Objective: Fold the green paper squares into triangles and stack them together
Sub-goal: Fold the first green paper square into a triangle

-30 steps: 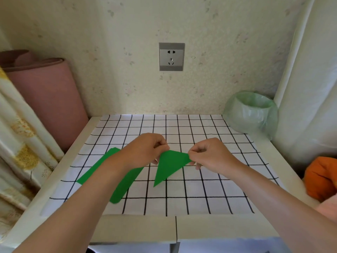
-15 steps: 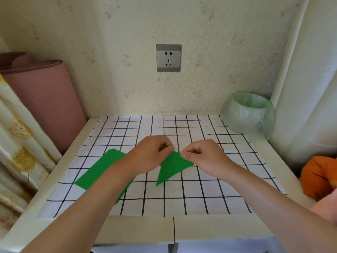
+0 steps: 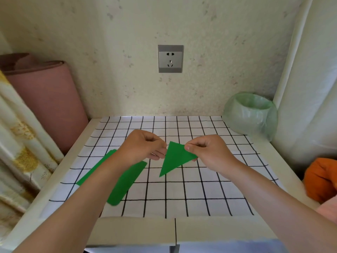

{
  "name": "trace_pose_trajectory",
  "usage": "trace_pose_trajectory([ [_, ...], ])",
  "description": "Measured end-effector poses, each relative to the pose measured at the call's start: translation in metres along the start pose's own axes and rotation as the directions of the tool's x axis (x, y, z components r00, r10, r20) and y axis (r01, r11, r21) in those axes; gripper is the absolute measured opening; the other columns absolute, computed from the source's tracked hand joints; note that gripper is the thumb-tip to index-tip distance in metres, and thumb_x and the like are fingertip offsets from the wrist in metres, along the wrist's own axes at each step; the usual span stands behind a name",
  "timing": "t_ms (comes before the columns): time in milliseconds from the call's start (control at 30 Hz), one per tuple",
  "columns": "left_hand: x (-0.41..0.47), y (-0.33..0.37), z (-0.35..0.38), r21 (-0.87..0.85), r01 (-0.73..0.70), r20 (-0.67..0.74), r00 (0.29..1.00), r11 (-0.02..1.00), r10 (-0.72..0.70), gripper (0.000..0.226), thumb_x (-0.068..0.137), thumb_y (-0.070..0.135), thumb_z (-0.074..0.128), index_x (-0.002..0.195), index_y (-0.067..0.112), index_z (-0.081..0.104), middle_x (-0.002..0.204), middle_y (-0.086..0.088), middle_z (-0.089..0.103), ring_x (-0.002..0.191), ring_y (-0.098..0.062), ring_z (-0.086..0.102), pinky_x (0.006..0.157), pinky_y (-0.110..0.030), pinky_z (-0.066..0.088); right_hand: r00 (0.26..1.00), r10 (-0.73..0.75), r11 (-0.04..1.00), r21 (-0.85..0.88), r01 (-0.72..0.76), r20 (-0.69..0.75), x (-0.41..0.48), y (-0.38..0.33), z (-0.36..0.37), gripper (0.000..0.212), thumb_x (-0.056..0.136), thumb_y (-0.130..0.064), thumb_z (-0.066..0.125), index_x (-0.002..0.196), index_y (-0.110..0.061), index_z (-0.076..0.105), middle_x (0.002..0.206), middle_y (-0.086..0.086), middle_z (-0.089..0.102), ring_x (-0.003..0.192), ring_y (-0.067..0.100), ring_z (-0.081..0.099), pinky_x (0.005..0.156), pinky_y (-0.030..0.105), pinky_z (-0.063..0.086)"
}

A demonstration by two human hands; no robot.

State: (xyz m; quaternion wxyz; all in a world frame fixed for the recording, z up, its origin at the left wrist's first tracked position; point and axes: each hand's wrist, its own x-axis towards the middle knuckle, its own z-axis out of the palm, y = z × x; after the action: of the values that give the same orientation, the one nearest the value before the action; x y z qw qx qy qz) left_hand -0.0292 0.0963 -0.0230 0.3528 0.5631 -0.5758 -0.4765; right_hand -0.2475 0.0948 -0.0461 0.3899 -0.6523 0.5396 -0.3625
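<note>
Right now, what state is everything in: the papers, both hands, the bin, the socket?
green triangle: folded, held between both hands.
flat green paper: lying flat on the grid mat, partly hidden.
left hand: fingers curled, pinching the triangle's left edge.
right hand: pinching the triangle's right corner.
bin: open-topped, lined with a green bag.
wall socket: nothing plugged in.

triangle [image 3: 174,158]: matt paper; bin liner [image 3: 251,123]: translucent plastic; wall [image 3: 109,52]: matt, speckled
</note>
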Motion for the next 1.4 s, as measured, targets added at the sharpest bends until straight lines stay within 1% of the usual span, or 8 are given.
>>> trace_pose_trajectory([
  [133,0.0,-0.004,0.005,-0.178,0.044,-0.037,0.998,0.983,-0.052,0.019,0.095,0.023,0.06,0.102,0.009,0.072,0.092,-0.005,0.077,0.088,-0.018,0.073,0.079,-0.033,0.06,0.998,0.026,0.997,0.07,-0.022,-0.064,0.001,0.0,-0.003,0.01,0.09,-0.017,0.07,0.085,-0.018,0.079,0.077,-0.002,0.076,0.065,0.017,0.071,0.073,0.029,0.056],
  [300,-0.002,-0.013,0.029,-0.086,-0.007,-0.121,0.993,0.996,-0.004,0.011,0.09,0.023,0.067,0.09,0.021,0.078,0.089,0.005,0.077,0.087,-0.011,0.071,0.081,-0.025,0.055,0.997,0.055,0.996,0.077,-0.051,-0.045,0.001,-0.003,0.003,0.011,0.089,-0.019,0.069,0.082,-0.021,0.078,0.081,-0.004,0.075,0.076,0.011,0.069,0.071,0.016,0.051],
  [633,-0.003,-0.009,0.036,0.114,-0.03,-0.078,0.996,0.993,0.039,0.012,0.084,0.024,0.071,0.077,0.028,0.079,0.077,0.009,0.075,0.077,-0.007,0.068,0.081,-0.029,0.055,1.0,0.001,0.999,0.032,-0.001,-0.002,0.001,-0.005,0.008,0.007,0.086,-0.024,0.073,0.08,-0.025,0.078,0.079,-0.002,0.074,0.071,0.007,0.064,0.069,0.022,0.049],
  [867,-0.004,-0.008,0.02,0.043,0.076,0.041,0.996,0.996,-0.078,0.016,0.088,0.006,0.062,0.085,0.006,0.077,0.08,-0.009,0.076,0.078,-0.024,0.075,0.084,-0.04,0.06,0.983,0.07,0.985,0.166,-0.042,-0.17,0.008,-0.001,0.0,0.009,0.085,-0.02,0.074,0.08,-0.026,0.08,0.08,-0.013,0.075,0.081,0.002,0.069,0.077,0.019,0.05],
  [1067,-0.005,-0.019,-0.004,0.363,0.083,0.085,0.989,0.928,-0.121,0.012,0.088,0.014,0.065,0.083,0.01,0.075,0.074,0.0,0.076,0.072,-0.013,0.074,0.082,-0.036,0.06,0.972,0.069,0.99,0.135,-0.04,-0.223,0.013,0.004,0.0,0.014,0.086,-0.022,0.073,0.078,-0.031,0.078,0.082,-0.017,0.074,0.085,-0.001,0.067,0.079,0.019,0.047],
  [1167,-0.002,-0.024,-0.012,0.563,0.018,-0.053,0.998,0.826,0.014,0.014,0.092,0.022,0.061,0.087,0.02,0.075,0.076,0.009,0.074,0.068,-0.002,0.069,0.08,-0.028,0.057,0.971,0.054,0.992,0.124,-0.026,-0.234,0.017,0.006,-0.002,0.013,0.086,-0.022,0.073,0.078,-0.031,0.078,0.083,-0.018,0.075,0.085,-0.001,0.067,0.08,0.019,0.048],
  [1300,-0.001,-0.015,-0.003,0.395,-0.117,-0.087,0.983,0.911,0.163,0.028,0.095,0.037,0.058,0.122,0.032,0.064,0.109,0.022,0.065,0.094,0.011,0.057,0.079,-0.006,0.036,0.993,0.009,0.993,0.118,0.004,-0.114,0.016,0.004,0.006,0.008,0.087,-0.021,0.073,0.087,-0.026,0.079,0.085,-0.013,0.076,0.086,0.001,0.07,0.08,0.017,0.049],
  [1400,0.007,-0.015,0.008,0.287,-0.118,0.032,0.993,0.951,0.113,0.022,0.09,0.034,0.067,0.112,0.031,0.069,0.102,0.02,0.07,0.094,0.009,0.061,0.079,-0.005,0.04,0.994,-0.019,0.993,0.113,0.032,-0.109,0.018,0.003,0.015,0.008,0.088,-0.02,0.072,0.089,-0.023,0.08,0.084,-0.011,0.076,0.082,0.002,0.069,0.076,0.016,0.05],
])
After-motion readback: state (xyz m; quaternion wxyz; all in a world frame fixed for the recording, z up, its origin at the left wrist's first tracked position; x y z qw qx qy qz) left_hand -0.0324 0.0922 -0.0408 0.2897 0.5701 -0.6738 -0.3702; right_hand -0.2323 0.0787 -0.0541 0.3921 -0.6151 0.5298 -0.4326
